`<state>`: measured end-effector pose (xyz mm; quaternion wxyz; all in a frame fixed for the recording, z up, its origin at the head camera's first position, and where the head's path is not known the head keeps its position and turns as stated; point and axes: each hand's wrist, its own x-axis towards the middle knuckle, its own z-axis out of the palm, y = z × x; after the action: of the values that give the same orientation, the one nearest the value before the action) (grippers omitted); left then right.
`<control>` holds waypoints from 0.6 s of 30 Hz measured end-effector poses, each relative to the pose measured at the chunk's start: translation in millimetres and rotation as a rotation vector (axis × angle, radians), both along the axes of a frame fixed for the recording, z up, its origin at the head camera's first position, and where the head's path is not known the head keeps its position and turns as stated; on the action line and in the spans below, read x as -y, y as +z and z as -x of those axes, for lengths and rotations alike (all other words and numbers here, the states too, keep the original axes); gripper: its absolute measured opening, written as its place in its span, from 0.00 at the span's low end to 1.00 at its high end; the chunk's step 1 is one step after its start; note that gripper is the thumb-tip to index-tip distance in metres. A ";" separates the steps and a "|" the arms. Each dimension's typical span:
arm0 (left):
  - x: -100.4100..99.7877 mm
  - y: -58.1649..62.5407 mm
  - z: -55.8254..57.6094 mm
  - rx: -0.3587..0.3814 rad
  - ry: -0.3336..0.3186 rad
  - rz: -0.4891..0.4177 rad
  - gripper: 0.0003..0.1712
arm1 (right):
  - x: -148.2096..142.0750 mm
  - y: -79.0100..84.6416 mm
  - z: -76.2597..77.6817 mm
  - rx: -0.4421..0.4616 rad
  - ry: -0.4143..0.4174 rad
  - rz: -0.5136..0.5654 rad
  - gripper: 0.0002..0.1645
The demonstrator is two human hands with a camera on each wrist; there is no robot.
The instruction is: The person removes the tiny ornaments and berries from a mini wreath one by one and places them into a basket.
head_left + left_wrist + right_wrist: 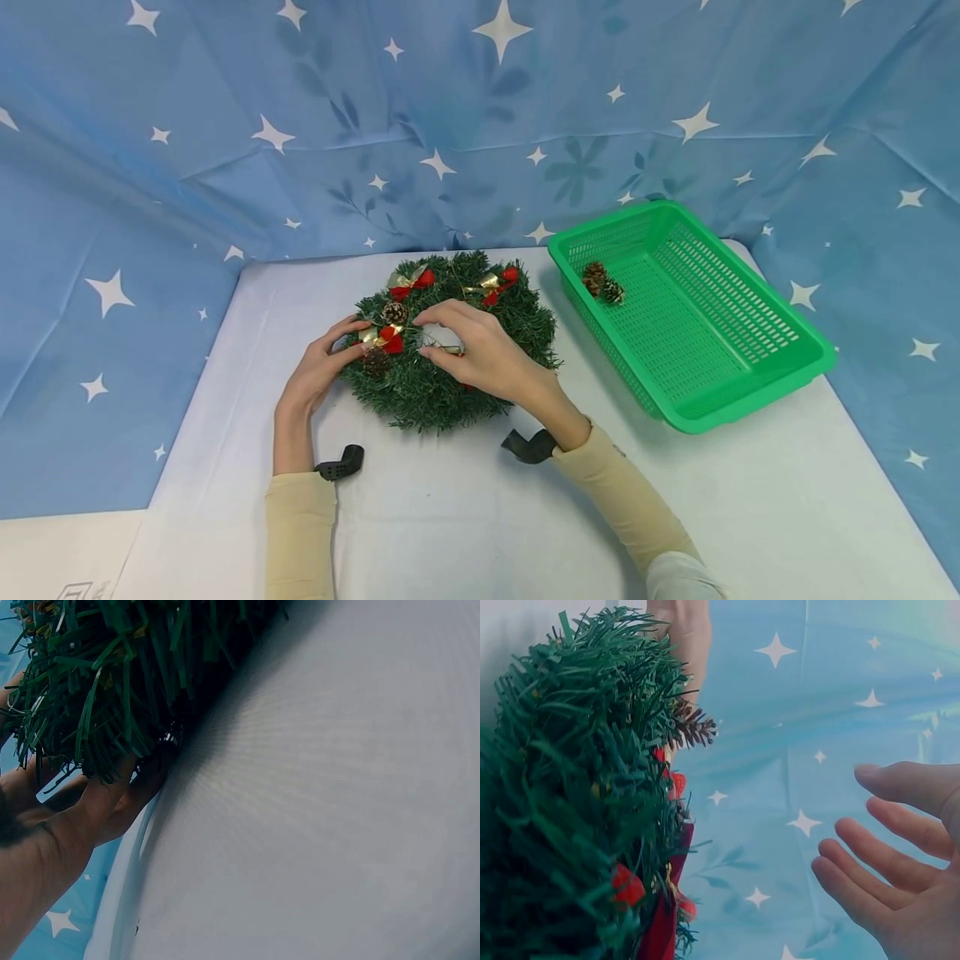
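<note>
A green artificial Christmas wreath (427,400) lies on the white-covered table, trimmed with red-and-gold bows and pine cones. My left hand (311,375) grips its left edge, fingertips and thumb beside a red bow (391,340). One pine cone (394,312) sits just above that bow and another pine cone (377,362) just below it. In the left wrist view, the greenery partly covers the left fingers (105,795). Over the wreath's centre hole hovers my right hand (487,350), holding nothing. The right wrist view shows its fingers (877,855) spread and apart from the wreath.
To the right stands a green plastic basket (675,325), with a few pine cones (612,291) in its left corner. A blue curtain (480,108) with white stars hangs behind the table. Two more bows (411,285) sit along the wreath's far side.
</note>
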<state>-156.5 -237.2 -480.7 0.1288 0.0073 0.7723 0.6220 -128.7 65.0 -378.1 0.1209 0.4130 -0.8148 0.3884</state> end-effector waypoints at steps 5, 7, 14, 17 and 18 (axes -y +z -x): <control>0.4 -0.7 0.6 0.004 -0.002 -0.016 0.33 | 7.2 -2.7 2.4 0.002 0.009 -0.008 0.20; 0.5 -1.3 0.8 0.003 -0.002 -0.019 0.33 | 10.0 -4.1 3.1 0.002 0.016 -0.010 0.20; 0.6 -2.4 1.3 -0.001 0.006 -0.021 0.32 | 18.7 -7.7 4.0 0.016 0.036 -0.025 0.22; 0.8 -2.1 1.1 0.000 0.005 -0.021 0.32 | 21.6 -9.6 4.6 0.031 0.032 -0.048 0.22; 0.9 -2.0 1.0 0.000 0.004 -0.020 0.33 | 22.4 -9.9 4.6 0.037 0.030 -0.054 0.22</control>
<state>-157.5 -238.1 -482.6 0.1276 0.0069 0.7659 0.6301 -133.4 42.6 -388.0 0.0886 0.4211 -0.8208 0.3756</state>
